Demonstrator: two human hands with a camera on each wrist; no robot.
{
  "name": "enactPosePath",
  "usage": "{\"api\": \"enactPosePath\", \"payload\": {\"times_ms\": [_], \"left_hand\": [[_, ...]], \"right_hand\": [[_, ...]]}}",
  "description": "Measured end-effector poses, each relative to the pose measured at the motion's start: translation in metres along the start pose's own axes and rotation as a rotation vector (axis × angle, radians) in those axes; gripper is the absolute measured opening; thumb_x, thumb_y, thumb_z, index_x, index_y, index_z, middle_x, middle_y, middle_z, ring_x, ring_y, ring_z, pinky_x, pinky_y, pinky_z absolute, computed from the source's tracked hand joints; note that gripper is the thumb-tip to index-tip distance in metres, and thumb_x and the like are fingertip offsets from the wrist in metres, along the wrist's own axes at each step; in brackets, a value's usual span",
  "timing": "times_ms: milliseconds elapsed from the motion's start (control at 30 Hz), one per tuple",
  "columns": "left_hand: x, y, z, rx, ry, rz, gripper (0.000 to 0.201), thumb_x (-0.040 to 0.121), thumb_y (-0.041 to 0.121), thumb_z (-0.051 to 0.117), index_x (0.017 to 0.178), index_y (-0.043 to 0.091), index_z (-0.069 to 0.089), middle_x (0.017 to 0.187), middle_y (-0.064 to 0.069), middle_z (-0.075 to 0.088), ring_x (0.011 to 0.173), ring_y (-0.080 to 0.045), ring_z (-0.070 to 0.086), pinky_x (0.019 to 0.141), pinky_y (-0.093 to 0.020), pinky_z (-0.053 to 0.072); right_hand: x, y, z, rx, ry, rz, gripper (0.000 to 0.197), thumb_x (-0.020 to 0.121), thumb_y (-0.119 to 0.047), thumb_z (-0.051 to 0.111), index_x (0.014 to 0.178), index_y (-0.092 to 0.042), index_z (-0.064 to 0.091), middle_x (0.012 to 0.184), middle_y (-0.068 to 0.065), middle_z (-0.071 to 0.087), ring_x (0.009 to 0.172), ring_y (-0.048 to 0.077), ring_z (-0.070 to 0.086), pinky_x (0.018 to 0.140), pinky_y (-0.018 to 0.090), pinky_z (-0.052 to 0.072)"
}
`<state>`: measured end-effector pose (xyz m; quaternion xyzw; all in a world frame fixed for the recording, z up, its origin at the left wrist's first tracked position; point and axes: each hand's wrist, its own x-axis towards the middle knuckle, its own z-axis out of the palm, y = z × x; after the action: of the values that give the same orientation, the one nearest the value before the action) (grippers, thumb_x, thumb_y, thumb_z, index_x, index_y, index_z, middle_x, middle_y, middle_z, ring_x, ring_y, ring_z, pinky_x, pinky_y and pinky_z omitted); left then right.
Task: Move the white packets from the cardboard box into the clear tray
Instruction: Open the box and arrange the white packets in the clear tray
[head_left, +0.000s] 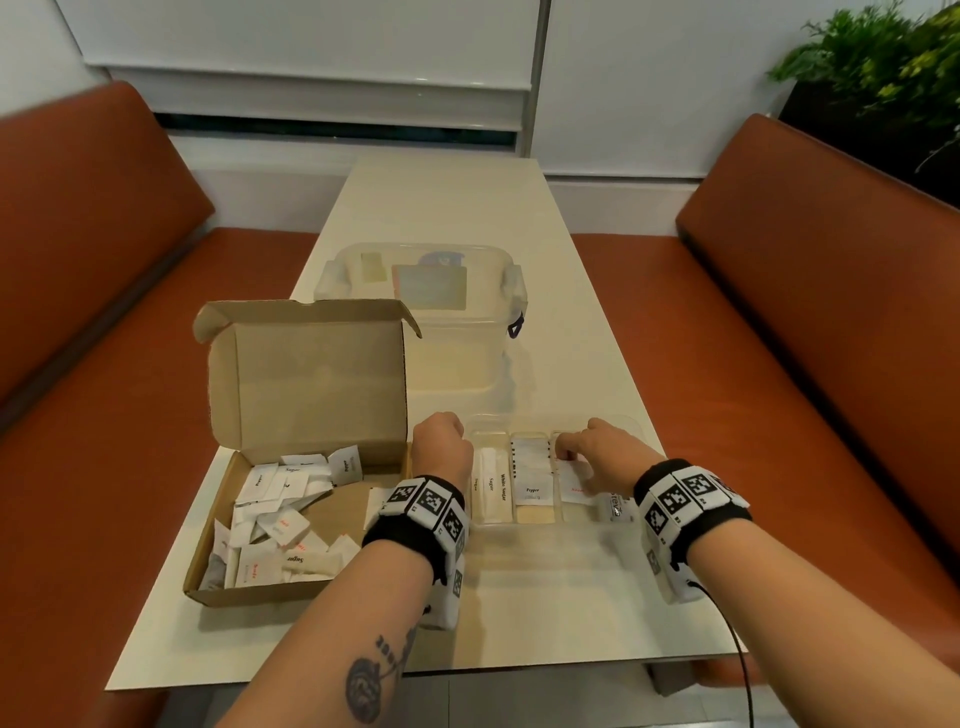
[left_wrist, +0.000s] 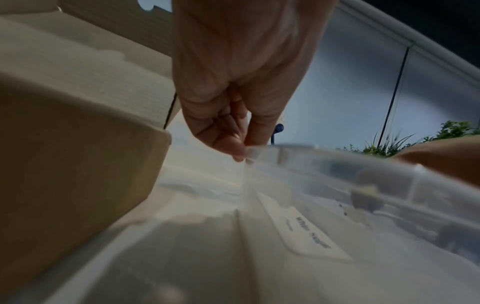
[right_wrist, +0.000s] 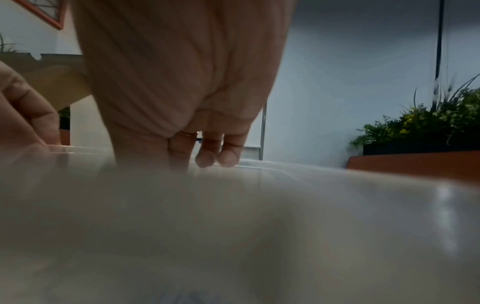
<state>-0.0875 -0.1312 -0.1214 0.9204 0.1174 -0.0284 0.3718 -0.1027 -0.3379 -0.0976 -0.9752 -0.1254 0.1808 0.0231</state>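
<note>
Head view first: my left hand (head_left: 440, 442) curls at the left end of the clear tray (head_left: 631, 423), fingertips pinching its far corner rim (the left wrist view shows this plainly). My right hand (head_left: 597, 457) reaches into a right-hand compartment, fingers bent down onto a white packet (head_left: 574, 486); whether they grip it I cannot tell. Many white packets (head_left: 270, 514) lie loose in the open cardboard box (head_left: 306, 384) just left of the tray.

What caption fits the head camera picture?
Both hands at the tray, packets waiting in the box.
</note>
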Motion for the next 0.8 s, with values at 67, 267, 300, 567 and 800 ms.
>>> {"api": "enactPosePath", "payload": {"times_ms": [67,267,300,567,800], "left_hand": [[0.000,0.000,0.000,0.000,-0.002,0.002,0.017,0.087,-0.004,0.053,0.096,0.003,0.065,0.102,-0.013,0.063,0.084,-0.020,0.052,0.071,-0.026,0.044],[-0.001,0.001,-0.001,-0.001,-0.007,0.000,0.016,0.086,-0.005,0.053,0.093,0.002,0.065,0.101,-0.014,0.063,0.086,-0.023,0.056,0.071,-0.026,0.045],[-0.001,0.001,-0.001,-0.004,-0.007,0.001,0.016,0.086,-0.005,0.052,0.093,0.002,0.065,0.101,-0.015,0.063,0.088,-0.025,0.058,0.071,-0.027,0.046],[-0.002,0.002,-0.003,-0.009,-0.017,-0.001,0.019,0.086,-0.005,0.051,0.096,0.001,0.065,0.104,-0.015,0.063,0.094,-0.028,0.060,0.076,-0.031,0.049],[-0.004,0.004,-0.003,-0.018,-0.017,-0.003,0.019,0.085,-0.007,0.050,0.093,0.000,0.065,0.101,-0.017,0.064,0.093,-0.030,0.061,0.075,-0.031,0.049]], "right_hand": [[0.000,0.002,0.000,0.012,0.001,-0.001,0.038,0.077,-0.010,0.071,0.110,-0.025,0.056,0.094,-0.001,0.044,0.078,0.018,0.047,0.068,0.024,0.039],[-0.003,0.002,0.006,-0.015,0.075,-0.026,0.059,0.078,-0.014,0.072,0.131,-0.021,0.047,0.126,0.000,0.051,0.113,0.020,0.048,0.092,0.031,0.045],[-0.004,0.002,0.007,-0.021,0.088,-0.014,0.062,0.079,-0.016,0.072,0.135,-0.020,0.044,0.129,0.001,0.049,0.115,0.021,0.047,0.094,0.031,0.044],[-0.016,0.002,0.028,-0.265,0.133,0.024,0.064,0.094,-0.045,0.048,0.149,-0.023,0.023,0.150,-0.003,0.031,0.129,0.025,0.032,0.103,0.038,0.031],[-0.018,0.002,0.036,-0.268,0.180,0.028,0.064,0.093,-0.043,0.048,0.148,-0.021,0.021,0.152,-0.001,0.027,0.129,0.027,0.031,0.103,0.039,0.028]]}}
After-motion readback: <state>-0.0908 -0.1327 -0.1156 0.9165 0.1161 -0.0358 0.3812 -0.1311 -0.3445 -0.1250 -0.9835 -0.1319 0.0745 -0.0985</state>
